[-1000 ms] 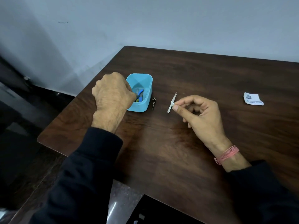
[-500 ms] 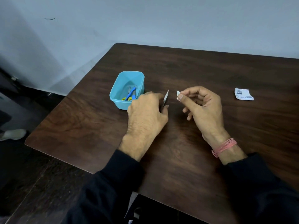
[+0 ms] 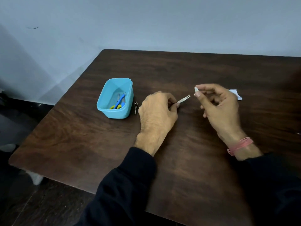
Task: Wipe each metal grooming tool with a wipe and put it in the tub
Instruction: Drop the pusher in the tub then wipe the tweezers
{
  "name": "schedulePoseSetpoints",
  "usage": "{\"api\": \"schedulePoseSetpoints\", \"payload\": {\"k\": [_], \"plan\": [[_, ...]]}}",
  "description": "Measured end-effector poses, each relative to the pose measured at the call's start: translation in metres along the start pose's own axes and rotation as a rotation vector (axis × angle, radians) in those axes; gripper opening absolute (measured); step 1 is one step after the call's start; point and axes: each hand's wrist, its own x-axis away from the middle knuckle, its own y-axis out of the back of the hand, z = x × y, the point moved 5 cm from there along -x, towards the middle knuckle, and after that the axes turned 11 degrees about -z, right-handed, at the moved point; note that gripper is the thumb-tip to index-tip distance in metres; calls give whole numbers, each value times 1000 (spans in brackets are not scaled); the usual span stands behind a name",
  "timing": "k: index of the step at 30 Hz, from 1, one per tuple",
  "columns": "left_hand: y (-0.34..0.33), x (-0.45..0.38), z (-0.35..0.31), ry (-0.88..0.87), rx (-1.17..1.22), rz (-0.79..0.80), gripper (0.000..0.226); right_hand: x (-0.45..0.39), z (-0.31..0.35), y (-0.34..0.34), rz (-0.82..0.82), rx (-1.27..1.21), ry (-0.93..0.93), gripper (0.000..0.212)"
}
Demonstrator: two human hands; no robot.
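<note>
My left hand (image 3: 157,112) pinches one end of a thin metal tool (image 3: 184,99), a pair of tweezers whose forked tip points right and up. My right hand (image 3: 219,106) pinches a small folded white wipe (image 3: 196,89) just right of that tip, a short gap apart. The blue tub (image 3: 116,98) stands left of my left hand and holds small scissors with blue and yellow handles (image 3: 119,102). Another small metal tool (image 3: 135,105) lies on the table between the tub and my left hand.
The dark wooden table (image 3: 179,160) has its near-left corner cut diagonally, with floor beyond. A torn white wipe packet (image 3: 236,94) lies behind my right hand. A pale wall runs along the far edge.
My left hand left the tub, crossed to the right and took the tweezers from my right hand. My right hand now holds only the wipe.
</note>
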Motion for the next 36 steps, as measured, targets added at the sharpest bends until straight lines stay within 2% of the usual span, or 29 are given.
{"api": "schedulePoseSetpoints", "payload": {"k": [5,8,11,13,16,22,28,32,36], "plan": [[-42,-19,-21,92,505,109,6,-26,-14,31,-73,-18,-45,8],[-58,-26,-25,121,679,182,6,-37,-14,35,-88,41,4,7],[-67,-32,-20,145,822,266,23,-43,-13,35,-111,77,81,6],[-69,-34,-17,146,869,300,31,-45,-10,36,-145,97,141,6],[-72,-37,-14,166,943,312,23,-44,-8,38,-187,140,192,5],[-73,-36,-14,140,966,316,13,-36,0,30,-109,270,346,11],[-74,-35,-13,121,964,337,14,-34,6,33,-145,324,419,12],[-75,-35,-12,123,962,333,15,-32,3,26,-67,363,449,12],[-77,-35,-12,141,958,319,12,-35,4,32,-161,360,452,11]]}}
